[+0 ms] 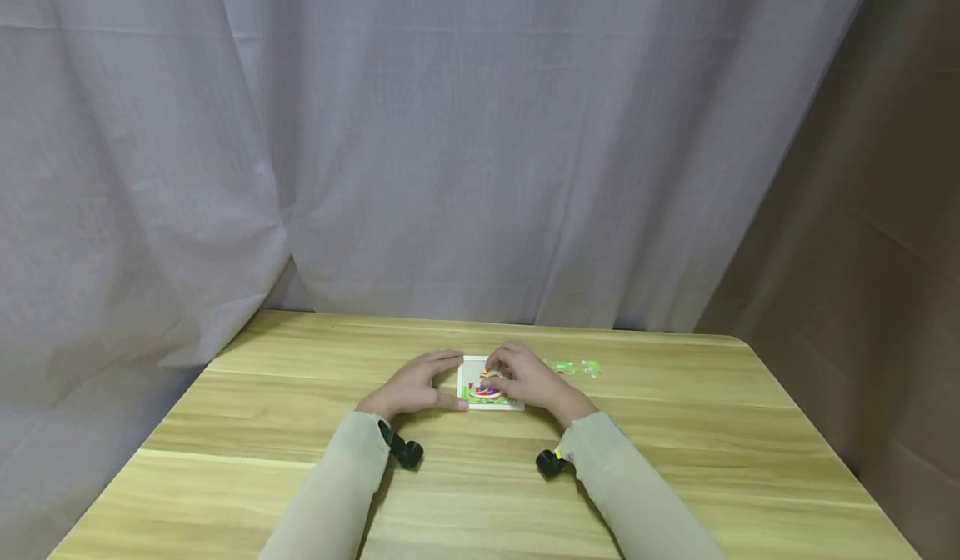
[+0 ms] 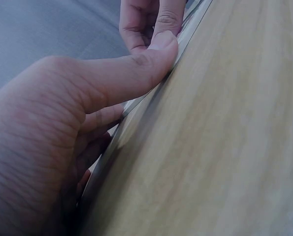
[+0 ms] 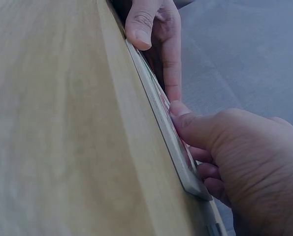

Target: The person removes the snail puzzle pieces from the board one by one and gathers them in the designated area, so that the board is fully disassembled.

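A small white-framed puzzle board [image 1: 495, 407] lies flat on the table, its lower part filled with a green, red and blue picture and its upper left part plain grey. My left hand [image 1: 420, 383] rests at the board's left side, thumb at the near corner and fingers stretched toward the far corner. Over the picture, my right hand [image 1: 534, 383] has its fingers curled down and pinches a colourful puzzle piece [image 1: 491, 374], which the fingers partly hide. From the right wrist view, the right thumb [image 3: 190, 125] lies low over the board's surface.
Several loose green puzzle pieces [image 1: 591, 368] with red and white spots lie just right of the board, partly behind the right hand. The wooden table [image 1: 480, 493] ends at a grey curtain [image 1: 450, 168]. Both wrists carry black cameras [image 1: 551, 463].
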Available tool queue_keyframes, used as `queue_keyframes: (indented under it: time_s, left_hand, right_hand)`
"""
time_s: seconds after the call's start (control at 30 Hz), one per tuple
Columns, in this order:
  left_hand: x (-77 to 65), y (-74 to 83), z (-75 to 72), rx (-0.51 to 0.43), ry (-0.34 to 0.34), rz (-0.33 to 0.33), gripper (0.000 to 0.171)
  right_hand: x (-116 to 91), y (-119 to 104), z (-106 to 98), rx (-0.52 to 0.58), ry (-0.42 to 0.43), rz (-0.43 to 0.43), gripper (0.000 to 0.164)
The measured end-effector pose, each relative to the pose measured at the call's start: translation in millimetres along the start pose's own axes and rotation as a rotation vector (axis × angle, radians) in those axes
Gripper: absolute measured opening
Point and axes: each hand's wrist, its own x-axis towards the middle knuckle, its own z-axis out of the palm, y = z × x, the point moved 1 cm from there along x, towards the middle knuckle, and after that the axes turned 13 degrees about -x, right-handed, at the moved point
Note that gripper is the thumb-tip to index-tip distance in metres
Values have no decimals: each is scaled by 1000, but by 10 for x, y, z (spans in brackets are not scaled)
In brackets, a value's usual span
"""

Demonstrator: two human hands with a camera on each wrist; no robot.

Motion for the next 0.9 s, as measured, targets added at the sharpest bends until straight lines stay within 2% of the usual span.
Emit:
queue_keyframes:
  time_s: [0.17, 0.47, 0.9]
  left_hand:
    - [1, 7, -12, -3, 6, -5, 95]
    - [-23, -15, -15, -4, -1, -6, 96]
    - [-35, -9, -55, 5, 6, -6, 95]
  right_hand:
    - [14, -1, 20, 3, -2, 19, 25]
    - [12, -60, 20, -45, -3, -23, 26]
    - [35, -82, 5, -1, 5, -4, 27]
